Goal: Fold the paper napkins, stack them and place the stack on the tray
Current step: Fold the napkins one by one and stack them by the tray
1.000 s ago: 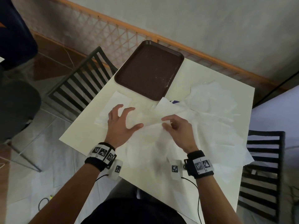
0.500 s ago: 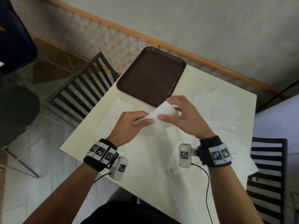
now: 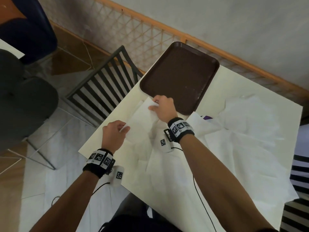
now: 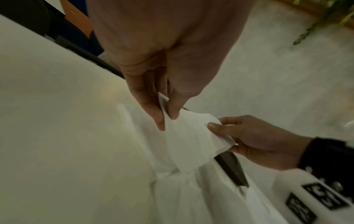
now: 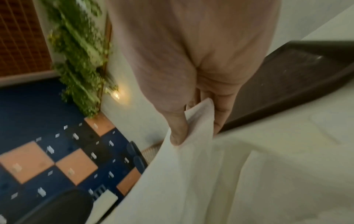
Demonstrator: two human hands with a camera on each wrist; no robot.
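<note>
1. Above the near-left part of the worktop (image 3: 103, 131), a single napkin (image 3: 142, 118) is held up between both hands, just in front of the brown tray (image 3: 180, 72).
2. The left hand (image 3: 113, 133) pinches one corner of it between thumb and fingers (image 4: 153, 112); the rest of the hand is loosely curled.
3. The right hand (image 3: 164, 108) pinches the far corner by the tray's near rim, thumb on one face and fingers (image 5: 178, 133) on the other.
4. The step in hand looks like the folding of this napkin: it hangs partly doubled, its lower part trailing onto the pile of loose napkins (image 3: 234, 148) spread over the right of the worktop.
5. A folded napkin (image 3: 140, 104) seems to lie flat beneath it, beside the tray; the tray itself holds nothing yet.
6. The next move probably calls for matching the two pinched corners, laying the sheet flat and pressing a crease, then setting it squarely on the folded one.
</note>
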